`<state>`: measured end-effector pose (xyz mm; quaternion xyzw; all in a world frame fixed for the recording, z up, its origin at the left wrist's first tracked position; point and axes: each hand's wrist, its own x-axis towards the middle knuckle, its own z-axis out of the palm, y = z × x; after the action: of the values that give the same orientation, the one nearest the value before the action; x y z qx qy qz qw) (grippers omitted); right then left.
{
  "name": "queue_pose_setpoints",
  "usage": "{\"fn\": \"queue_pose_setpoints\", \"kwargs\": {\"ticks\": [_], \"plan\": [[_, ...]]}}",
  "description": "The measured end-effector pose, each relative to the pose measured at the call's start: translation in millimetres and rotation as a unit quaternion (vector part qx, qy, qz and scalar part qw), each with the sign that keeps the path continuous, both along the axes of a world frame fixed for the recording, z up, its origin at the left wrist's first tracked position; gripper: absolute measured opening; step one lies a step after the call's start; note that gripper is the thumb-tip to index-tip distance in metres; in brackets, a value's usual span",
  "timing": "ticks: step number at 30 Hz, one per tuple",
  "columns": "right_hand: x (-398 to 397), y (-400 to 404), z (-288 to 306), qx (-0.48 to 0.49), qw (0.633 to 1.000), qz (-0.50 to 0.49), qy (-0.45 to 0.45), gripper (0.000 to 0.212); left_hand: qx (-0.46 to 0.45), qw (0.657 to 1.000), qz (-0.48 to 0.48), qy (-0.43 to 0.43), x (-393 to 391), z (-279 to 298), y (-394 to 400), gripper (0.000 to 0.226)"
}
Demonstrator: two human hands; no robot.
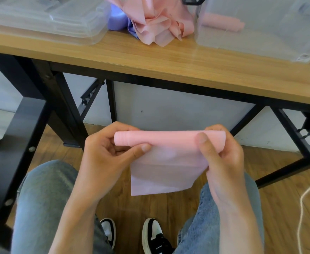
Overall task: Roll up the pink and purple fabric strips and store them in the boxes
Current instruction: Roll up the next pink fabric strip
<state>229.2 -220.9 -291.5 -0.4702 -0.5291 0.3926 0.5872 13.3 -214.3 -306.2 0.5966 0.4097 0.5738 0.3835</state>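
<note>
A pink fabric strip is held above my lap, rolled into a tight tube along its top, with a loose tail hanging down between my knees. My left hand grips the left end of the roll, thumb pressed under it. My right hand grips the right end, thumb on top. On the wooden table lies a crumpled heap of pink strips with purple fabric beside it. A clear box at the right holds a rolled pink strip. A second clear box sits at the left.
The table has a black metal frame and legs close to my left knee. A white cord hangs at the right over the wooden floor. A dark object stands at the table's far edge.
</note>
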Motion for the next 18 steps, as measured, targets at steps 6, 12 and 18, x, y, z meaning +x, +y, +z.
{"fn": "queue_pose_setpoints", "kwargs": {"ticks": [6,12,18], "plan": [[1.5,-2.4,2.3,0.013,0.999,0.03,-0.031,0.025,-0.008,1.0,0.018,-0.019,2.7,1.8,-0.1,0.03],[-2.9,-1.8,2.8,0.009,0.999,-0.015,-0.034,0.038,0.007,1.0,0.009,-0.01,4.1,2.4,-0.8,0.03],[2.3,-2.5,5.3,0.025,0.998,0.032,-0.057,0.023,-0.017,1.0,0.023,-0.006,2.8,-0.7,0.9,0.027]]}}
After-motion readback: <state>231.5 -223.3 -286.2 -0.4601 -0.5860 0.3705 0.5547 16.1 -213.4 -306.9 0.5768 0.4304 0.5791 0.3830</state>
